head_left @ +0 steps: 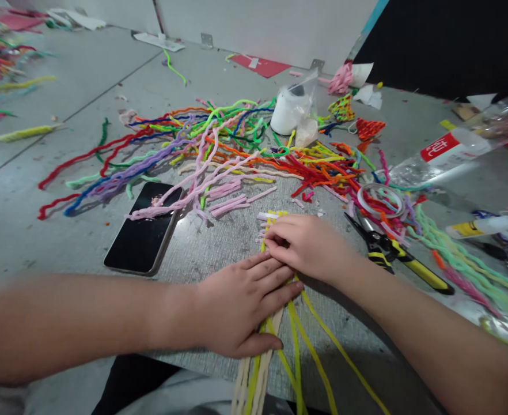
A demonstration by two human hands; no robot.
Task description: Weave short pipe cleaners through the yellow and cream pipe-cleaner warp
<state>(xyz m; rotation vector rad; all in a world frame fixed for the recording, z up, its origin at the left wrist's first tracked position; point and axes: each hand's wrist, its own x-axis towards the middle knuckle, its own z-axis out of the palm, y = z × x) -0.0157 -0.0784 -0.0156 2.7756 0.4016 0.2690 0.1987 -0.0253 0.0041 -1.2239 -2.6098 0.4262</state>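
My left hand point(241, 302) lies flat, fingers stretched out, pressing down on a bundle of long yellow and cream pipe cleaners point(299, 351) that run off the table's front edge. My right hand point(308, 245) rests just beyond it, fingers curled and pinched on the woven part where short pink pieces point(266, 218) cross the yellow strands. What exactly the right fingertips grip is hidden under the hand.
A big tangle of coloured pipe cleaners point(219, 144) covers the grey table point(29, 230). A black phone point(144, 230) lies to the left, yellow-handled cutters point(401, 256) and a tape ring point(381, 199) to the right, plus a white roll in a bag point(291, 109), a plastic bottle point(461, 147) and a glue tube point(487, 226).
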